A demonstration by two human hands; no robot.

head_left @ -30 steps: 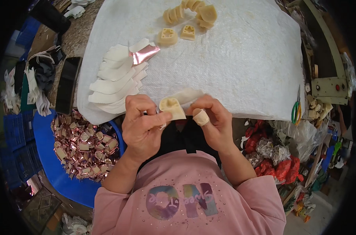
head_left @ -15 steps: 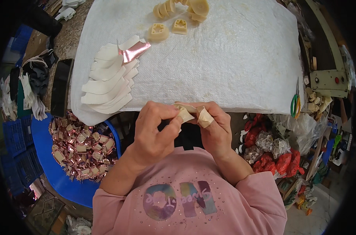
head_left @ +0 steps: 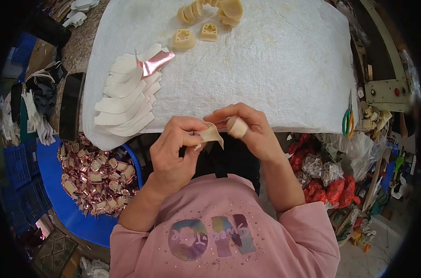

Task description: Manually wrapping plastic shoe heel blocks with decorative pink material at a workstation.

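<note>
My left hand (head_left: pixel 172 150) pinches a cream, curved piece of thin sheet material (head_left: pixel 211 134) between thumb and fingers, just off the table's near edge. One pointed corner of it hangs down to the right. My right hand (head_left: pixel 256 132) is beside it, its fingers stretched over the piece's upper edge and its thumb apart from them. A beige wrapping (head_left: pixel 238 128) covers that thumb's end. Beyond my hands, on the left of the table, overlapping white-backed cut pieces (head_left: pixel 122 103) lie fanned out, with one shiny pink piece (head_left: pixel 155 63) on top.
White woven sheeting (head_left: pixel 261 78) covers the table. Cream heel-shaped blocks (head_left: pixel 183 40) stand at its far side. Scissors (head_left: pixel 348 121) lie at the right edge, a dark phone (head_left: pixel 72 106) at the left. A blue basin (head_left: pixel 92 230) holds pink-and-cream parts (head_left: pixel 97 178). Red bags (head_left: pixel 335 192) lie right.
My hands have drawn slightly apart. The right hand has lifted and its fingers have straightened, while the left hand keeps the cream piece, now turned with its corner downward.
</note>
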